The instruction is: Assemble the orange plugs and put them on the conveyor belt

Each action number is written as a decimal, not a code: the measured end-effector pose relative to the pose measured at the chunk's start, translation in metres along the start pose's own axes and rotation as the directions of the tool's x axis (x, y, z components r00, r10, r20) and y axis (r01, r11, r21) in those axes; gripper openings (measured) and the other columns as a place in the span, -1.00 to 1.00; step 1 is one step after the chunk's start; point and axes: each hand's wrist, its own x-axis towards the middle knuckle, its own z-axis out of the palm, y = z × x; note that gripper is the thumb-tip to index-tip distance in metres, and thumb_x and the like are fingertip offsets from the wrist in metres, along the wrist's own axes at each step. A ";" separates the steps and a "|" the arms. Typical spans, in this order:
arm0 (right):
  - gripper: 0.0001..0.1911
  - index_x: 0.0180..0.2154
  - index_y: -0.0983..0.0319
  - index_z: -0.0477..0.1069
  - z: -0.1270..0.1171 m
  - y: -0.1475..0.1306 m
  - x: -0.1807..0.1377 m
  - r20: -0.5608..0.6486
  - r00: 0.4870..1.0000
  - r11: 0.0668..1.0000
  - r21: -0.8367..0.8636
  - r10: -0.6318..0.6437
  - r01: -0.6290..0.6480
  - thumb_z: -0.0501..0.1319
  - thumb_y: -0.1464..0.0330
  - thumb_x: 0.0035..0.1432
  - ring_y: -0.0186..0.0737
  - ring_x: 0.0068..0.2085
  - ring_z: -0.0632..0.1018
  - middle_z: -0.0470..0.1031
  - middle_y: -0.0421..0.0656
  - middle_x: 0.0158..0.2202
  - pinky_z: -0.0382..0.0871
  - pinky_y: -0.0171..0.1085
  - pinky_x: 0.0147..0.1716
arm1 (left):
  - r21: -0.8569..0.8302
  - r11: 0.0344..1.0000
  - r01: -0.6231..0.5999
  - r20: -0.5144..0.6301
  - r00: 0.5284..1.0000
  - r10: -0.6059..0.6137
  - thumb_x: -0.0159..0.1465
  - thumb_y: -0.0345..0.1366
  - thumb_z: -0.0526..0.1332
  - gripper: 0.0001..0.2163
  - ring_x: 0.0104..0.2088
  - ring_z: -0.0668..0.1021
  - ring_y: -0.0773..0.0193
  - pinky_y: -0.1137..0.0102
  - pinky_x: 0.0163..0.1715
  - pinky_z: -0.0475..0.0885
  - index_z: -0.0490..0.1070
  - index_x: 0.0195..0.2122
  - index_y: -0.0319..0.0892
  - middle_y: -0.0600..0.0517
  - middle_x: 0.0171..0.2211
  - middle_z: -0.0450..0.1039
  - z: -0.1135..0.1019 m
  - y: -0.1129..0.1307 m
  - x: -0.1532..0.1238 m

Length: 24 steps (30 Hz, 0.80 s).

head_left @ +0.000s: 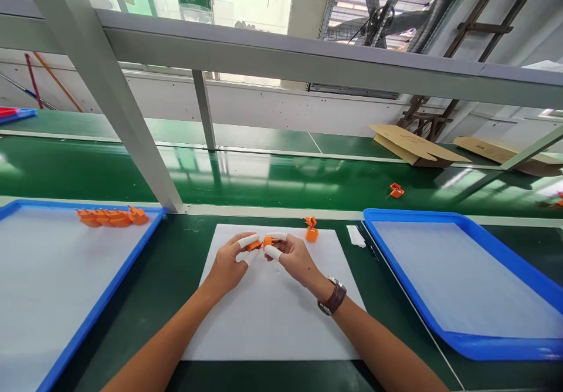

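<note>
Fingers (248,240) capped in white on your left hand (229,262) pinch a small orange plastic part (254,245), and those on your right hand (299,259) grasp a blocky orange plastic part (268,241) just beside it, above the white rectangular sheet (272,321); I cannot tell whether the two join. Another orange plastic piece (312,235) stands near the sheet's far edge. Left of you, lined-up orange plastic pieces (119,219) lie inside a blue-rimmed tray (104,298).
</note>
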 end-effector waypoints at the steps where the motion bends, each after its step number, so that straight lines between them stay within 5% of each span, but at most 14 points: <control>1: -0.69 -0.09 0.23 0.51 0.000 0.005 -0.001 -0.040 0.996 0.996 -0.057 -0.074 0.072 0.35 0.32 0.10 -0.17 -0.22 0.58 0.56 -0.09 -0.19 0.52 -0.15 -0.18 | -0.022 1.000 0.018 0.021 1.000 -0.018 0.30 -0.35 0.20 -0.66 0.10 0.52 0.16 0.21 0.06 0.53 0.48 0.09 0.01 -0.01 0.11 0.47 0.000 0.000 0.000; 6: -0.75 -0.07 0.15 0.50 0.003 0.017 -0.012 0.029 0.946 0.889 -0.333 -0.323 0.314 0.22 0.43 0.19 -0.21 -0.19 0.54 0.48 -0.11 -0.14 0.51 -0.19 -0.18 | 0.013 0.994 0.105 -0.040 0.994 -0.104 0.30 -0.31 0.21 -0.73 -0.06 0.59 0.18 0.23 -0.05 0.57 0.53 0.00 -0.01 -0.01 0.05 0.52 0.008 0.000 -0.002; 9: -0.71 -0.06 0.14 0.49 0.006 0.017 -0.014 0.070 0.943 0.880 -0.342 -0.326 0.330 0.18 0.46 0.19 -0.22 -0.19 0.55 0.48 -0.13 -0.14 0.52 -0.21 -0.18 | -0.020 0.979 0.205 -0.090 0.974 -0.206 0.27 -0.30 0.25 -0.78 -0.18 0.62 0.20 0.25 -0.14 0.60 0.54 -0.06 -0.06 -0.02 -0.04 0.57 0.011 0.001 -0.003; 12: -0.71 -0.07 0.16 0.48 0.004 0.019 -0.012 0.011 0.968 0.917 -0.319 -0.249 0.240 0.19 0.47 0.17 -0.21 -0.19 0.57 0.51 -0.13 -0.15 0.53 -0.21 -0.18 | -0.098 0.963 0.251 -0.003 0.968 -0.253 0.29 -0.27 0.25 -0.73 -0.09 0.62 0.17 0.24 -0.04 0.58 0.50 0.01 -0.06 -0.03 0.01 0.54 0.009 0.003 -0.001; 16: -0.71 -0.06 0.18 0.46 -0.003 0.025 -0.008 -0.081 0.980 0.940 -0.307 -0.182 0.149 0.23 0.44 0.15 -0.19 -0.17 0.58 0.54 -0.12 -0.14 0.52 -0.18 -0.16 | -0.055 0.984 0.170 0.122 0.979 -0.162 0.27 -0.26 0.29 -0.61 -0.02 0.60 0.17 0.25 0.00 0.57 0.41 0.14 0.01 -0.02 0.11 0.45 0.005 0.001 0.001; 24: -0.77 -0.13 0.16 0.51 -0.003 0.015 -0.014 -0.013 0.977 0.902 -0.388 -0.212 0.191 0.17 0.45 0.19 -0.28 -0.31 0.50 0.46 -0.17 -0.25 0.42 -0.28 -0.34 | 0.349 0.930 -0.117 0.010 0.993 0.122 0.25 -0.34 0.32 -0.70 -0.40 0.50 0.33 0.42 -0.44 0.52 0.44 0.01 -0.04 0.01 -0.18 0.47 0.012 -0.007 -0.006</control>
